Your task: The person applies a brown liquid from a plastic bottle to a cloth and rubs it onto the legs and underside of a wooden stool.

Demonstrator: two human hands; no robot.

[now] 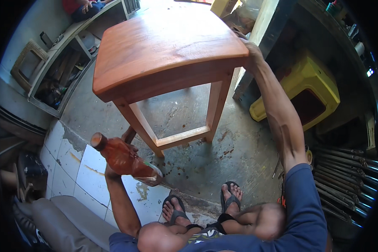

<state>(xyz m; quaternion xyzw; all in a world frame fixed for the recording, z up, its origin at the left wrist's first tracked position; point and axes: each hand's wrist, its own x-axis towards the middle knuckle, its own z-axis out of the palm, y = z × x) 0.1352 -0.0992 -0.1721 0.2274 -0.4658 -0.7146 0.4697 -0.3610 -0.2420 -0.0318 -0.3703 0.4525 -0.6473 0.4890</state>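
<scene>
Low at my left: bottle (124, 158) of reddish liquid, tilted, above the tiled floor (92, 176).
Left hand (128, 149): grip wrapped around bottle.
Right hand (253, 52): grip clasping stool (168, 54) corner.
Risk: I judge liquid could spill; stool may tip.

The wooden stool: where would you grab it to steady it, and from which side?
Grip the wooden stool at the rim of its seat, at the far right corner where the right hand already rests. The seat overhangs the legs there, leaving a lip for fingers, so coming from the right probably works best. The left hand is occupied with a plastic bottle of reddish-brown liquid.
</scene>
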